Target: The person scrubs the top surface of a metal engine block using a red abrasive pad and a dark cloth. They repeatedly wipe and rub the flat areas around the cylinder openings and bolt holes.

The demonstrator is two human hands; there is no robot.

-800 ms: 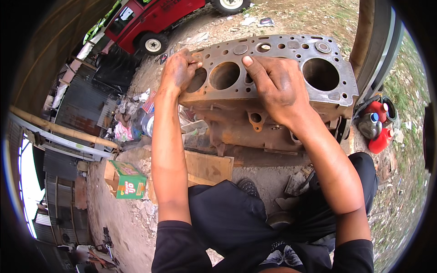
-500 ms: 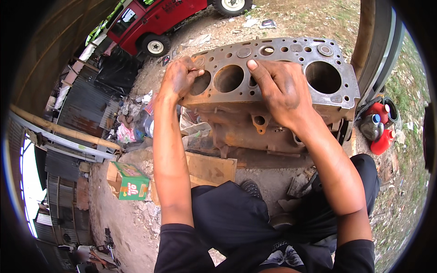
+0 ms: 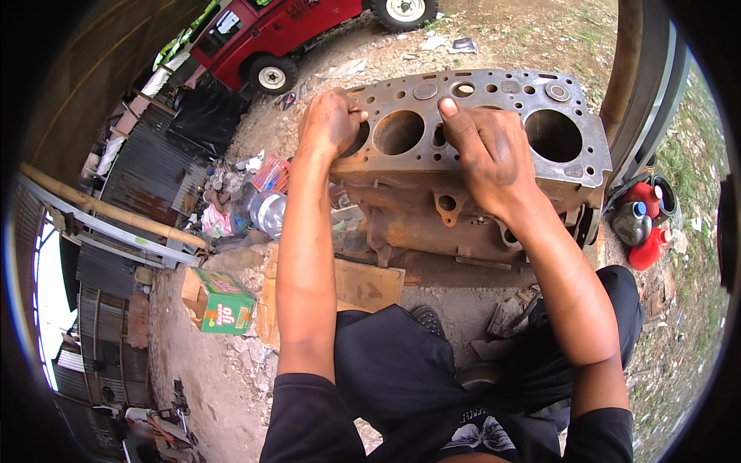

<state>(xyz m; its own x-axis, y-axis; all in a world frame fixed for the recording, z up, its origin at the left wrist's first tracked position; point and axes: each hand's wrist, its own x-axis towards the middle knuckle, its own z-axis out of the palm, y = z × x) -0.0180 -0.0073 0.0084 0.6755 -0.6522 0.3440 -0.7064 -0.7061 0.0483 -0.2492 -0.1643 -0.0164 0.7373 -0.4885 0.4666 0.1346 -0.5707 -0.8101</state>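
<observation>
A rusty engine block [image 3: 417, 208] stands in front of me, its flat top deck pierced by several large cylinder bores and many small holes. Over the leftmost bore, partly covering it, my left hand [image 3: 332, 123] is closed with its fingers curled and its back up. My right hand [image 3: 498, 158] is also closed, thumb stretched along the top, at the deck's near edge, covering part of the third bore. Whatever lies under either set of fingers is hidden. Dark, greasy smudges mark both hands. The second bore [image 3: 399, 133] shows fully between them.
A flattened cardboard sheet [image 3: 370, 285] and a green carton [image 3: 224, 302] lie on the ground to the left. Red and dark bottles [image 3: 650, 245] stand right of the block, near a post [image 3: 622, 77]. A red vehicle [image 3: 270, 35] is parked beyond.
My left hand has moved slightly right and away from me along the block's left end. The right hand stays nearly in place on the deck. The whole view has shifted a little.
</observation>
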